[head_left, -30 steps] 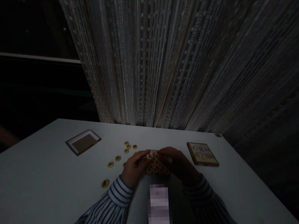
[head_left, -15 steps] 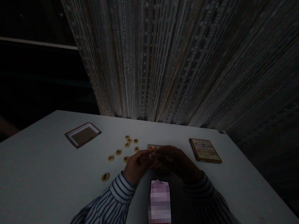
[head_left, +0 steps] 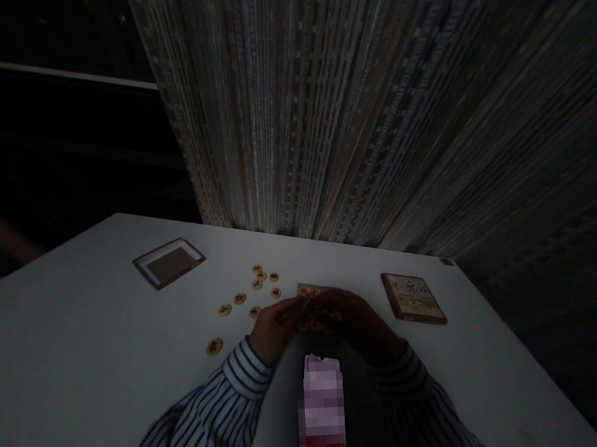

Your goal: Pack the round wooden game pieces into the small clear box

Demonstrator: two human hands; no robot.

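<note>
My left hand [head_left: 274,328] and my right hand [head_left: 358,322] meet at the fingertips over a shallow box [head_left: 302,287] of round Chinese chess pieces. Red-marked pieces [head_left: 309,291] show along the box's far side; the rest lie under my fingers. Both hands are closed and bent inward, and whatever the fingertips pinch is hidden in shadow. Left of the box, several loose chess pieces [head_left: 239,298] with dark characters lie scattered on the white table [head_left: 109,340]. One piece [head_left: 214,346] sits apart, near my left sleeve.
A phone [head_left: 322,396] with a lit, blurred screen lies in front of the box, between my forearms. An open, shallow box part [head_left: 170,263] rests at the back left. To the right is a printed box lid [head_left: 415,299]. A string curtain [head_left: 283,117] hangs behind the table.
My fingers have come closer together over the box, and the chess piece seen between them before is now hidden. The view has shifted slightly. The loose pieces stay put.
</note>
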